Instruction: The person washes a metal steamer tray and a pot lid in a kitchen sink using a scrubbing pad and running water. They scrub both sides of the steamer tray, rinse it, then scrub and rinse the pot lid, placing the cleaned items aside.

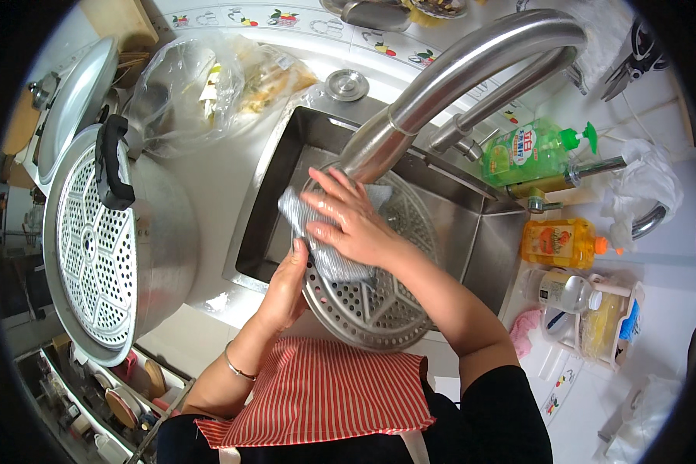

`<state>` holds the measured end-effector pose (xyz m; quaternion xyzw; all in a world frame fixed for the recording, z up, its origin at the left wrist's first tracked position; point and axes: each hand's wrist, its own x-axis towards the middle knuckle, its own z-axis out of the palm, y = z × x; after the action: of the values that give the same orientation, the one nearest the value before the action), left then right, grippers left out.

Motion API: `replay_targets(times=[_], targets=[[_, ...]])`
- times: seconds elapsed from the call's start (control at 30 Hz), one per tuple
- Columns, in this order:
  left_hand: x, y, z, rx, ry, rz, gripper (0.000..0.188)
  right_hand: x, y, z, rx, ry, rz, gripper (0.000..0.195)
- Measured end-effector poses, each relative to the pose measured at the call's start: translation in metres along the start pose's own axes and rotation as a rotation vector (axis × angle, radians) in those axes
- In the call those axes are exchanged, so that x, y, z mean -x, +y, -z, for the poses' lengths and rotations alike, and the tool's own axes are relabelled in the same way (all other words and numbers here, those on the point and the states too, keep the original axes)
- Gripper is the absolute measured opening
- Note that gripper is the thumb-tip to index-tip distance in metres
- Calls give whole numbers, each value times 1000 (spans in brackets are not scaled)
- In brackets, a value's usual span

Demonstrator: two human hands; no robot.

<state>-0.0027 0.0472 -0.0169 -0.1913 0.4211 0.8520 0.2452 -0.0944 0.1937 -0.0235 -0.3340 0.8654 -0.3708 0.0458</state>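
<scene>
A round perforated metal steamer plate is held tilted over the near edge of the stainless steel sink. My left hand grips its left rim, thumb up. Spread flat, my right hand presses a grey striped cloth against the plate's face. The fingers of that hand look wet. Above the plate arches the large steel faucet, its lower end hiding part of the far rim. Whether water is running is hard to tell.
Left of the sink stands a large aluminium pot holding another perforated steamer plate. Behind it lie clear plastic bags and a round steel drain cover. Along the right are a green pump bottle, an orange bottle and a pink cloth.
</scene>
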Motion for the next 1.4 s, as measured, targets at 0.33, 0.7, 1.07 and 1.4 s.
replay_targets(times=[0.33, 0.7, 1.07, 1.4], targets=[[23, 19, 6, -52, 20, -302, 54, 39, 192, -38, -279, 465, -859, 39], [18, -13, 2, -372, -103, -237, 73, 102, 97, -106, -1376, 839, -1242, 25], [6, 65, 34, 139, 0, 125, 61, 76, 160, 11, -630, 373, -848, 35], [-4, 33, 12, -79, -35, 64, 61, -9, 17, -42, -253, 354, -219, 41]])
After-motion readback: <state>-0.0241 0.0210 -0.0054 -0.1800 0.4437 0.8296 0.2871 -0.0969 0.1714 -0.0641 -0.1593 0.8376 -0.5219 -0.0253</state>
